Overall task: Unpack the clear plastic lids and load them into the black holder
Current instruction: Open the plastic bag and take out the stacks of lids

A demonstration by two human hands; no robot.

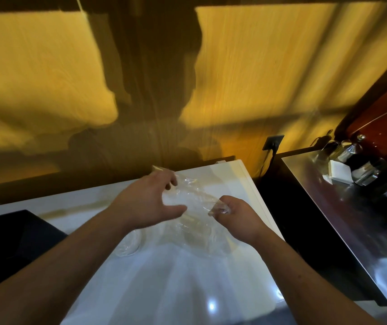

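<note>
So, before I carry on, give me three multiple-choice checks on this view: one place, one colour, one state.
1. The crumpled clear plastic wrapping lies on:
A. the white glossy countertop
B. the steel counter
C. the floor

2. The back wall looks:
A. blue
B. yellow wood-grain
C. white tile

3. The right hand is:
A. flat and empty
B. out of view
C. pinching the wrapping

Answers: 1 A, it rests between both hands on white; 2 B, lit amber grain; 3 C, fingers closed on a clear fold, while the left hand is spread open.

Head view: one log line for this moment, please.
stage: unpacking | right hand: pinching clear plastic wrap | left hand: open over wrap | surface: white counter | loading: not visible
</note>
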